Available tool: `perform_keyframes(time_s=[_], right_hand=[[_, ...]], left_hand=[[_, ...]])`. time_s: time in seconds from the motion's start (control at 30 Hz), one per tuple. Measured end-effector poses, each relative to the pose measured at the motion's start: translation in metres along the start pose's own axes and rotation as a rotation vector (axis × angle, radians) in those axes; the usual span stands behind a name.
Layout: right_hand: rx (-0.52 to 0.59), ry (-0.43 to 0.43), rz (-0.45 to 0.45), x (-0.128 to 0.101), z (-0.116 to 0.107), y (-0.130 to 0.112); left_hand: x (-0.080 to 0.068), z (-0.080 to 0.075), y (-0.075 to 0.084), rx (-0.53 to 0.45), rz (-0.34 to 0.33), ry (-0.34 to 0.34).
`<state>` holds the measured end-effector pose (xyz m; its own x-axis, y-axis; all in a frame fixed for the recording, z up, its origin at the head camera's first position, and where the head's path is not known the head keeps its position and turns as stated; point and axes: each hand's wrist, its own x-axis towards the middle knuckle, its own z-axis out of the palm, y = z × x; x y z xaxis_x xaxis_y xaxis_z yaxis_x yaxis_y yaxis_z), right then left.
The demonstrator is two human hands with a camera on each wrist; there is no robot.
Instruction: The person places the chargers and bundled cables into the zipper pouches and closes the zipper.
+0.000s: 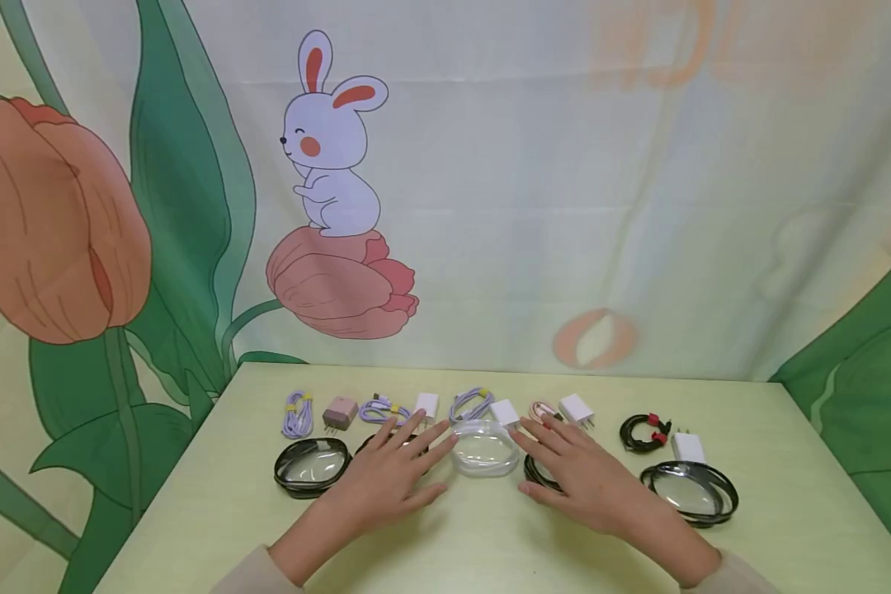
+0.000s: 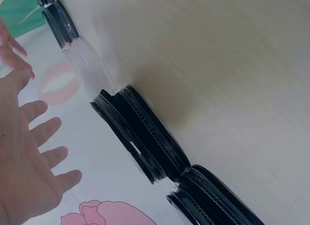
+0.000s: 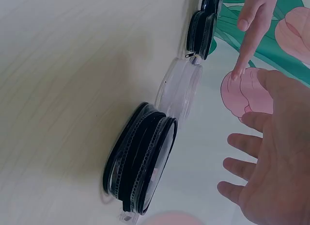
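While both hands hover palm-down over the tabletop (image 1: 215,503), the left hand (image 1: 386,478) and the right hand (image 1: 582,478) have their fingers spread and relaxed, grasping nothing. Between them, just beyond the fingertips, lies a clear round case (image 1: 484,450). Each hand partly covers a black zippered case in the head view: one under the left hand's fingers (image 1: 367,445), one under the right hand's (image 1: 538,474). The wrist views show what the head view hides: the hands float above these cases without touching them, the left wrist view showing the zip edge of the black case (image 2: 145,137) beneath the open fingers, the right wrist view showing its own black case (image 3: 140,162) with the clear case (image 3: 179,87) next along. Farther outward from the left hand sits another black case (image 1: 310,466), and outward from the right hand a fourth (image 1: 690,491). Beyond the fingertips, seen only from the head, runs a row of coiled purple cables (image 1: 298,412), a pink charger (image 1: 339,412), white chargers (image 1: 576,408), and, off past the right hand, a black cable (image 1: 644,431).
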<state>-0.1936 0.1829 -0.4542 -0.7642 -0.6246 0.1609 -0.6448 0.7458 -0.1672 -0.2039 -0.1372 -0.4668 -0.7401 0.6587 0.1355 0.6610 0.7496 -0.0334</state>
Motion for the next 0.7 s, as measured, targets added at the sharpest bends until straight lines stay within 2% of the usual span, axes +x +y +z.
perform_keyframes(time_s=[0.13, 0.37, 0.57, 0.7], right_hand=[[0.0, 0.035, -0.031, 0.003, -0.001, -0.002], [0.014, 0.063, -0.052, 0.01, 0.001, -0.008], [0.009, 0.029, -0.043, 0.01, 0.004, -0.011], [0.018, 0.011, -0.025, 0.012, 0.002, -0.012]], left_hand=[[-0.007, -0.003, -0.001, 0.007, 0.003, -0.013], [-0.018, -0.002, -0.007, 0.046, 0.046, 0.054], [-0.024, 0.001, -0.009, 0.05, 0.057, 0.05], [-0.031, -0.002, -0.012, 0.042, 0.053, 0.092]])
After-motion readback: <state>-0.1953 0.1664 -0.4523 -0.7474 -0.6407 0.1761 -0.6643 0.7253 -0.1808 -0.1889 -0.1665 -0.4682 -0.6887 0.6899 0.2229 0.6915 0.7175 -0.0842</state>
